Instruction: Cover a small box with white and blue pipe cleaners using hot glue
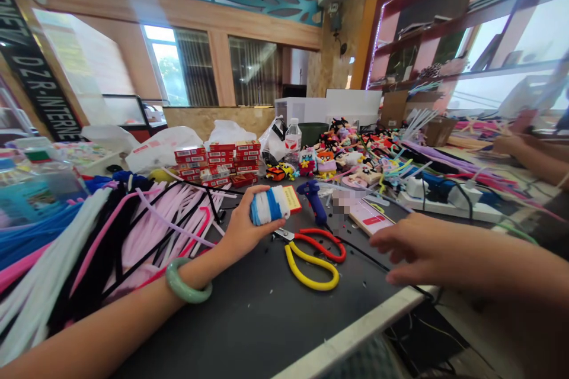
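My left hand (250,213), with a green bangle (189,281) on its wrist, grips a small box wrapped in blue and white pipe cleaners (269,206). A yellow and red end of the box (291,199) sticks out on the right. My right hand (411,249) hovers over the table's right side, its fingers loosely apart and holding nothing that I can see. Between the hands lie scissors (313,257) with one red and one yellow handle, their blades partly behind my left hand. Beyond them are a blue glue gun (314,201) and a phone (368,216), partly blurred.
Bundles of pipe cleaners (155,219) cover the left side. Stacked red boxes (221,160), a water bottle (293,139) and fuzzy dolls (340,157) stand at the back. On the right are a power strip (444,204) and another person's arm (540,157). Black scraps dot the tabletop.
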Available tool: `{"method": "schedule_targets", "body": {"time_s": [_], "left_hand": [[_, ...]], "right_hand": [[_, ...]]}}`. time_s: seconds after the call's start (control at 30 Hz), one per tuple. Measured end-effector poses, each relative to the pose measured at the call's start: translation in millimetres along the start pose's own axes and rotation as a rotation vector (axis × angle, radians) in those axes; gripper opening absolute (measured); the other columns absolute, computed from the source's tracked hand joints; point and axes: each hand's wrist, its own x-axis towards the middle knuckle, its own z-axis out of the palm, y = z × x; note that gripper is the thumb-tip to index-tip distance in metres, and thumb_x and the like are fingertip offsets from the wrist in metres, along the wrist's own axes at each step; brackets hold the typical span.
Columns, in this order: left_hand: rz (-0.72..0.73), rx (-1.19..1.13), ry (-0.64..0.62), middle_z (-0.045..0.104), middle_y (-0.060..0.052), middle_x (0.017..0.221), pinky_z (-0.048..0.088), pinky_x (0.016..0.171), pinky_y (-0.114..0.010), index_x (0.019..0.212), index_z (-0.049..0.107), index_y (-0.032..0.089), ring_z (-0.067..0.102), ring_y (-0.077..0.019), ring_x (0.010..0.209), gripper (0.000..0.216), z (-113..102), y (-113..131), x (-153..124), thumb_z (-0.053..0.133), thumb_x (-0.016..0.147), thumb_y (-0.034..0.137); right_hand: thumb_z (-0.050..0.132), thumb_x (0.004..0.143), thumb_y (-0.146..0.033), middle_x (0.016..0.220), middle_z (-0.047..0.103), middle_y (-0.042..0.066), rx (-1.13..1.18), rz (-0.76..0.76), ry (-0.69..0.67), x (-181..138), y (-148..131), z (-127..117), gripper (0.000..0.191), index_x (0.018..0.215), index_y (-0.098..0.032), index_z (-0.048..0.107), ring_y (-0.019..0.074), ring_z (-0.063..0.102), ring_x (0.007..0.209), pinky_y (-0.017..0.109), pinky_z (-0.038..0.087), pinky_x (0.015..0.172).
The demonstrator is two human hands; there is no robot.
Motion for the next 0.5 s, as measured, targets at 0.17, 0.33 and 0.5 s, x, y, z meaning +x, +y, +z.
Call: {"method": "schedule_targets", "body": {"time_s": [0.17, 0.33, 0.5], "left_hand": [[-0.045, -0.187, 0.038, 0.056, -0.004, 0.118, 0.047, 0.088, -0.034, 0.111, 0.046, 0.025, 0.057, -0.0235, 0.104, 0.059, 10.8, 22.5, -9.3, 0.077, 0.06, 0.028], [-0.11, -0.377, 0.007, 0.058, -0.004, 0.112, 0.049, 0.085, -0.032, 0.109, 0.044, 0.024, 0.06, -0.0218, 0.099, 0.061, 21.3, 35.8, -23.9, 0.078, 0.059, 0.027], [-0.153, -0.433, -0.016, 0.057, -0.004, 0.11, 0.048, 0.084, -0.033, 0.108, 0.044, 0.023, 0.059, -0.0228, 0.098, 0.063, 24.2, 35.1, -31.1, 0.079, 0.056, 0.025]], "right_hand": [[0.057, 0.085, -0.024, 0.085, 0.074, -0.002, 0.11, -0.451, 0.508, -3.4, -55.6, -2.4, 0.015, 0.097, -0.03, 0.065, 0.0164, 0.07, 0.073, 0.025, 0.054, 0.067], [0.056, 0.085, -0.016, 0.123, 0.063, 0.011, -0.127, -0.618, 0.623, 17.6, -73.7, 16.2, 0.026, 0.11, -0.023, 0.056, 0.0234, 0.061, 0.111, 0.038, 0.05, 0.092], [0.062, 0.076, -0.015, 0.146, 0.038, 0.023, -0.138, -0.465, 0.531, 38.8, -64.5, 43.1, 0.031, 0.106, -0.018, 0.053, 0.0337, 0.034, 0.136, 0.052, 0.039, 0.103]]}}
